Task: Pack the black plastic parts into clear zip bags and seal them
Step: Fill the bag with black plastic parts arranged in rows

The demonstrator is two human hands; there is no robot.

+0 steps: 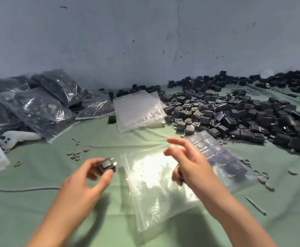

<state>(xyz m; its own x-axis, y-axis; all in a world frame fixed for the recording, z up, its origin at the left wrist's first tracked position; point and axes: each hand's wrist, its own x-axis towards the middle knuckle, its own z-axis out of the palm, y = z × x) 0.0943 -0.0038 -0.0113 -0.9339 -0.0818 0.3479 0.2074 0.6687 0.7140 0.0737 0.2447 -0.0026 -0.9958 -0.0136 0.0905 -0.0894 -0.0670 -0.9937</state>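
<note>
Loading step: left hand [85,178] pinches black part [106,166] just left of the clear zip bag [151,189], flat near the front edge of the desk [38,204]. Right hand [186,164] hovers above the bag, fingers half spread, lower ones blurred, grip unclear. Next probably needs the mouth opened and the part dropped in.

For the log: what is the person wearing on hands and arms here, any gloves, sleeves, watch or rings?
No gloves: the left hand and the right hand are bare. The left forearm and the right forearm are bare too, no sleeve in view. No watch, bracelet or ring shows, though motion blurs part of the right hand.
</note>
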